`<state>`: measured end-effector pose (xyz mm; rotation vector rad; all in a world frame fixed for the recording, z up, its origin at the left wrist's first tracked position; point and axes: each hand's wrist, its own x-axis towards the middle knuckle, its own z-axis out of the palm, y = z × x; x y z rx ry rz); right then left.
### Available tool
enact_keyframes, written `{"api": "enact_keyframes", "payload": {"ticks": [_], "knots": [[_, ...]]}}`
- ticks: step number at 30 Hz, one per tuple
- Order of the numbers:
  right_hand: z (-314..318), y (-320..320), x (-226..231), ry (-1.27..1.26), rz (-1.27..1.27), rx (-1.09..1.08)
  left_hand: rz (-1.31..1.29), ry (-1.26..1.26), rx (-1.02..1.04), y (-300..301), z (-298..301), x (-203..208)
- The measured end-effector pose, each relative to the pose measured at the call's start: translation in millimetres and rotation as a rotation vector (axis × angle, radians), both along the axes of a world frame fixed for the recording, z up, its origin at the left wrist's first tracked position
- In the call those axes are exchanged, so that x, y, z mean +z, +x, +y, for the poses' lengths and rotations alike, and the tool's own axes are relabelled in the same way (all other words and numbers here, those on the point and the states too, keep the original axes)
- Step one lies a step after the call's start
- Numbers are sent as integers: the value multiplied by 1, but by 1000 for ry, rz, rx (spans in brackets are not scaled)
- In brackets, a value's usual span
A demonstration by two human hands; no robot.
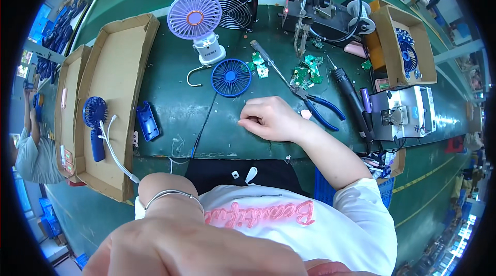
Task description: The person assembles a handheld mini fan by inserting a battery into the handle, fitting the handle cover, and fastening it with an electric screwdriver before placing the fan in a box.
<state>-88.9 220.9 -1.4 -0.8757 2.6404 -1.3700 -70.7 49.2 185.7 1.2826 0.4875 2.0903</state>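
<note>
Right hand [268, 118] curled on green table [175, 100], fingertips pinched on tiny part, too small to identify. Left hand [196, 247] raised close to camera, grip not discernible. Risk judged: part easily dropped; blue fan grille [231, 77] and pliers [315, 103] lie near.

I am seeing a dark green work mat [175, 100], lilac fan [195, 16] with orange hub, navy ribbed fan grille [231, 77], blue-handled pliers [319, 108], green circuit boards [306, 72], brown cardboard tray [116, 69], my white shirt [330, 224] showing pink lettering.
</note>
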Motion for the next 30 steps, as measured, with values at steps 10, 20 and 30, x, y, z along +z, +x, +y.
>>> {"api": "enact_keyframes", "payload": {"ticks": [10,20,30], "knots": [[-5,6,5,28,22,-22,369,-693,902,20,-92,-49],[-27,12,10,46,29,-95,-176,-1888,1626,-13,-376,-140],[-30,15,7,74,-18,-165,1008,-1925,2180,2,-308,-137]]}}
